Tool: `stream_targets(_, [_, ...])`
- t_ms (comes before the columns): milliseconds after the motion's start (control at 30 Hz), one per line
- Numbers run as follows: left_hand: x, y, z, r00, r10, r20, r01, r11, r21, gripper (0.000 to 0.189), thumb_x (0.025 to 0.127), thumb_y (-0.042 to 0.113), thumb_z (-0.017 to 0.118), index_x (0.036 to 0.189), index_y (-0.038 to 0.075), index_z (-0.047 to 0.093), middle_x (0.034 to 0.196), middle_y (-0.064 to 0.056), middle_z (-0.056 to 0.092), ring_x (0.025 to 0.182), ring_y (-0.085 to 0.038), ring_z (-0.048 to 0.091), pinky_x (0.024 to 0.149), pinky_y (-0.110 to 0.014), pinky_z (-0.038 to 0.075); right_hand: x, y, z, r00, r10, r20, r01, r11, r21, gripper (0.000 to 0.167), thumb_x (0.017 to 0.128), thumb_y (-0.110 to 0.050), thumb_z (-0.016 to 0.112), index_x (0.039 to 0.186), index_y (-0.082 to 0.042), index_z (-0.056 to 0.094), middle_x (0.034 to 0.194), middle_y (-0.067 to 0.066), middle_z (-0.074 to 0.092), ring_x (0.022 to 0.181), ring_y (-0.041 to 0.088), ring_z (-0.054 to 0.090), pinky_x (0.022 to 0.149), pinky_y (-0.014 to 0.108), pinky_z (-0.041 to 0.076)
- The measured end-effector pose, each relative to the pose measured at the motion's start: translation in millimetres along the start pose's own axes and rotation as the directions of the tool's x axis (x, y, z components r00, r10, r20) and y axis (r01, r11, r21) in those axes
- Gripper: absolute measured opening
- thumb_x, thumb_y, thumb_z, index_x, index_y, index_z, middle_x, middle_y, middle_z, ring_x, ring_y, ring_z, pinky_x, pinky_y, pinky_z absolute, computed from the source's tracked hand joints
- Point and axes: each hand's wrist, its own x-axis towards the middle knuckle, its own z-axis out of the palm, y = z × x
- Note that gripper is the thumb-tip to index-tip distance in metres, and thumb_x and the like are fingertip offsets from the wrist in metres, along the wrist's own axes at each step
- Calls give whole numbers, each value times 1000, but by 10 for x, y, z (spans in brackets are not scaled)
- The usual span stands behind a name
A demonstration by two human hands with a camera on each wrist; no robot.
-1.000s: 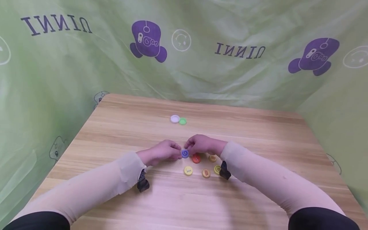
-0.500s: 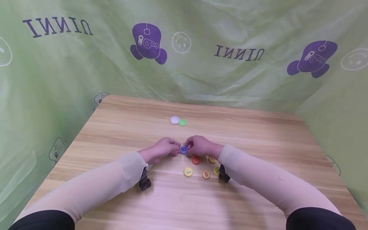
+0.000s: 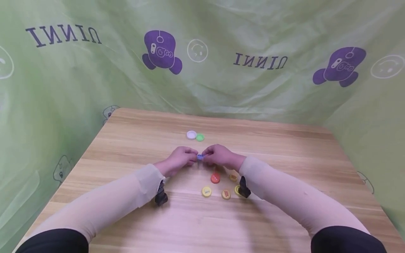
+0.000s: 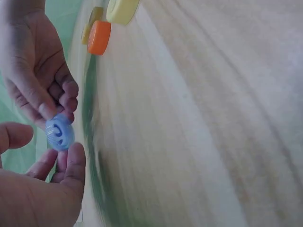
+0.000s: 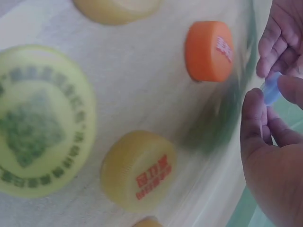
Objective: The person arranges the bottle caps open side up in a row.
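Observation:
A small blue bottle cap with a ribbed side is held up between my two hands, near the middle of the table. My left hand grips it from the left with its fingertips. From the other side, thumb and fingers of my right hand pinch it. The left wrist view shows the cap with its marked face turned to that camera. Seen from the right wrist, most of the cap is hidden behind fingers. Closest to the hands on the table lies an orange-red bottle cap.
Nearer me lie a pale yellow cap, a tan cap and a yellow cap partly behind the right wrist strap. Another tan cap lies beside the right sleeve. Further back, a white cap touches a green cap.
Both hands have moved away from me with the blue cap, off its place beside the orange-red one. The cap has tipped from face-up to nearly edge-on in the head view.

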Motion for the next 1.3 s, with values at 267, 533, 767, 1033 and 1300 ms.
stream_targets(267, [158, 109, 19, 994, 55, -90, -65, 991, -114, 28, 101, -2, 57, 127, -14, 56, 128, -25, 59, 122, -38, 61, 107, -40, 51, 66, -37, -80, 996, 29, -83, -16, 988, 153, 26, 103, -11, 61, 119, 8, 66, 102, 16, 69, 90, 21, 63, 86, 33, 57])
stream_targets(533, [251, 246, 68, 988, 96, -120, -108, 990, -95, 28, 105, 2, 52, 128, -13, 57, 137, -27, 57, 127, -38, 58, 107, -42, 51, 139, -64, -167, 977, 33, -213, 34, 952, 304, 21, 101, -3, 61, 118, 8, 63, 99, 12, 65, 89, 21, 63, 89, 36, 59])
stream_targets(767, [370, 358, 132, 986, 92, -139, -103, 992, -73, 36, 107, 7, 50, 137, -11, 55, 139, -25, 58, 127, -36, 58, 108, -41, 50, 191, -107, -263, 948, 71, -310, 52, 927, 372, 25, 101, 1, 56, 125, 9, 61, 110, 18, 66, 87, 16, 63, 93, 38, 59])
stream_targets(1033, [506, 443, 175, 992, 74, -107, -87, 989, -116, 44, 110, 15, 42, 144, -12, 45, 147, -27, 49, 133, -38, 52, 112, -44, 46, 226, -136, -346, 950, 173, -260, 8, 818, 575, 48, 113, -23, 34, 138, 12, 54, 125, 21, 61, 101, 23, 64, 106, 40, 51])
stream_targets(1300, [585, 482, 211, 997, 46, -63, -52, 994, -95, 49, 111, 20, 40, 150, -10, 40, 147, -26, 50, 136, -38, 49, 114, -45, 44, 288, -80, -384, 952, 190, -239, -17, 814, 580, 53, 114, -28, 30, 141, 13, 49, 124, 20, 57, 95, 20, 61, 106, 39, 51])
